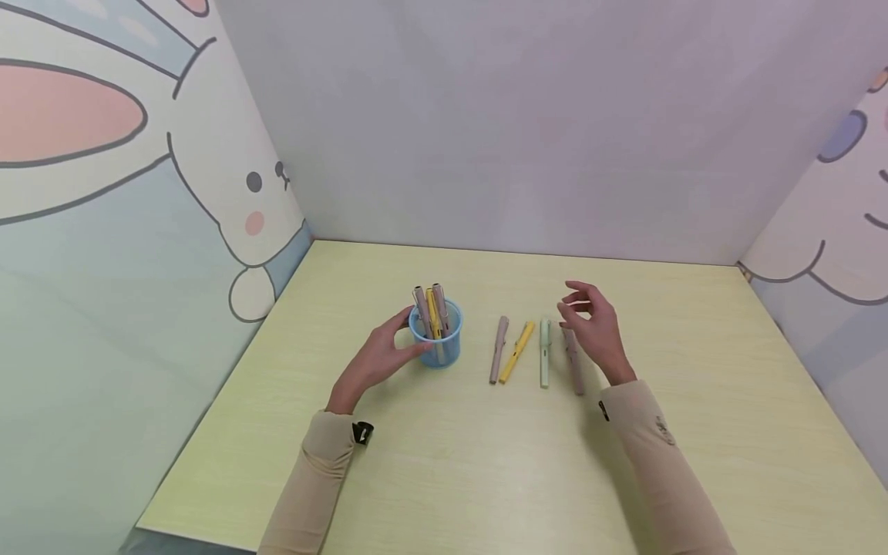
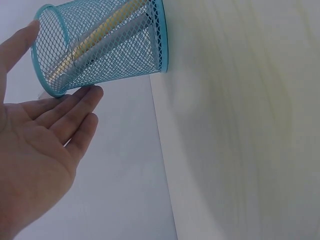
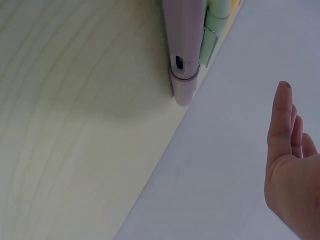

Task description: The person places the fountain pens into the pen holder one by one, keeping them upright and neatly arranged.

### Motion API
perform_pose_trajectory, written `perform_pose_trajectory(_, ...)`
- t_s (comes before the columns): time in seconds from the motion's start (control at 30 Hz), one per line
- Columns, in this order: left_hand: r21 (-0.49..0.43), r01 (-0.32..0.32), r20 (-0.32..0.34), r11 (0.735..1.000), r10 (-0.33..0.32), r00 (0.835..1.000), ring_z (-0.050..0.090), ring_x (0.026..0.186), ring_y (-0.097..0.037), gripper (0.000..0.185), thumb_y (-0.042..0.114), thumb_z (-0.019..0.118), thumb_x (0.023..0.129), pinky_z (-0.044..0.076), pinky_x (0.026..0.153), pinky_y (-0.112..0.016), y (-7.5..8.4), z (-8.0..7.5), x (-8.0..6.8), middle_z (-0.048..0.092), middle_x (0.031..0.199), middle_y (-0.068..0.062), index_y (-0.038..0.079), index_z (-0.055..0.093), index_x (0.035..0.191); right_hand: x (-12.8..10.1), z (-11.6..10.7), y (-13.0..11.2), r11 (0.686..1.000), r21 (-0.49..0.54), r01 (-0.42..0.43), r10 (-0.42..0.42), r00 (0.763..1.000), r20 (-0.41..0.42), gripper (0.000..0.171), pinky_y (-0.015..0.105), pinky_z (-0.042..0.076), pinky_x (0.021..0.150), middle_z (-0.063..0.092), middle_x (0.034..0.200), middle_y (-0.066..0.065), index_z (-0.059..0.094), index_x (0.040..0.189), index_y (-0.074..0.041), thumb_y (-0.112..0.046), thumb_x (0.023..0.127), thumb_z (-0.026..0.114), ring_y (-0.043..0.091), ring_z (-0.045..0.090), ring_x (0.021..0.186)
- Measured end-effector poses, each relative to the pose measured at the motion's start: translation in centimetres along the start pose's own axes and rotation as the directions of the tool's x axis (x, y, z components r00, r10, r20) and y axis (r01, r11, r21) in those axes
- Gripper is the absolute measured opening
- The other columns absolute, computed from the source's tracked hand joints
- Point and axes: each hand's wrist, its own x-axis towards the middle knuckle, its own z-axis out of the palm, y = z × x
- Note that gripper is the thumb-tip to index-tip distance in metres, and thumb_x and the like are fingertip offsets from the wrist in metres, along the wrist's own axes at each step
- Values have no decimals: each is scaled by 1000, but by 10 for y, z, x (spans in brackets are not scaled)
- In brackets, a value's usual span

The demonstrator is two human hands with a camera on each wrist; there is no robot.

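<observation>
My left hand (image 1: 375, 356) holds a blue mesh pen cup (image 1: 449, 351), thumb on the near side and fingers on the far side. In the left wrist view the thumb lies at the rim of the cup (image 2: 162, 40). Several pens (image 1: 435, 312), mauve and yellow, stand in it. Over the table hovers my right hand (image 1: 597, 330), fingers loosely bent and holding nothing, just above a mauve pen (image 1: 574, 368) whose top it partly hides. Left of that pen lie a light green pen (image 1: 544, 362), a yellow pen (image 1: 516, 354) and another mauve pen (image 1: 498, 353), roughly in a row.
The pale yellow table (image 1: 444, 478) meets a plain grey-white wall (image 1: 513, 139) at the back. Side panels with cartoon drawings (image 1: 208, 200) border it left and right. A small black piece (image 1: 362, 433) shows at the left cuff.
</observation>
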Motion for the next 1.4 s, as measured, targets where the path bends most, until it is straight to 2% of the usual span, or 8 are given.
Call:
perform_pose_trajectory(0.07,-3,-1,1,1000,1,1000,38,147,-34,83,40,73,98,29,118,-58,0,0,0,44,159,-15,7,31,162,0,-3,1,1000,-14,-22,22,1000,0,42,34,62,75,56,113,32,50,140,14,5,100,60,17,59,95)
perform_pose_trajectory(0.27,-4,-6,3,1000,6,1000,39,147,-35,84,40,72,98,29,118,-58,2,0,0,43,159,-16,7,31,163,3,-10,22,996,-45,-79,80,997,6,46,26,60,76,57,119,30,48,145,10,-3,102,62,13,56,98)
perform_pose_trajectory(0.57,3,-12,1,1000,12,1000,40,146,-36,85,41,73,98,32,116,-59,3,-1,0,45,158,-17,5,30,162,7,-18,50,991,-45,-125,126,992,23,50,29,61,77,56,122,27,45,149,7,-8,104,61,6,56,94)
perform_pose_trajectory(0.83,-1,-5,1,1000,5,1000,40,146,-35,84,39,72,98,32,117,-58,2,-1,0,45,158,-16,5,31,162,4,-26,57,989,-36,-144,146,988,52,50,33,61,78,55,118,22,45,149,6,-12,105,62,12,60,95)
perform_pose_trajectory(1.03,-5,0,-2,1000,0,1000,40,146,-36,83,38,72,98,32,117,-58,3,-1,-1,45,158,-16,5,31,162,3,-31,60,983,-25,-183,185,980,74,51,31,61,77,55,115,18,43,149,8,-12,105,61,14,62,95)
perform_pose_trajectory(1.23,-6,-3,1,1000,3,1000,40,146,-36,83,38,73,98,32,117,-58,2,0,-1,45,158,-16,6,31,162,2,-34,64,972,-27,-233,235,967,103,54,37,61,80,53,119,21,40,151,10,-11,105,61,15,62,97)
perform_pose_trajectory(1.4,-11,4,1,1000,-4,1000,39,147,-33,84,41,72,98,29,119,-57,0,1,0,44,159,-15,7,30,163,2,-37,66,970,-54,-237,242,960,139,53,39,61,81,53,120,26,37,150,14,-9,106,56,20,63,99)
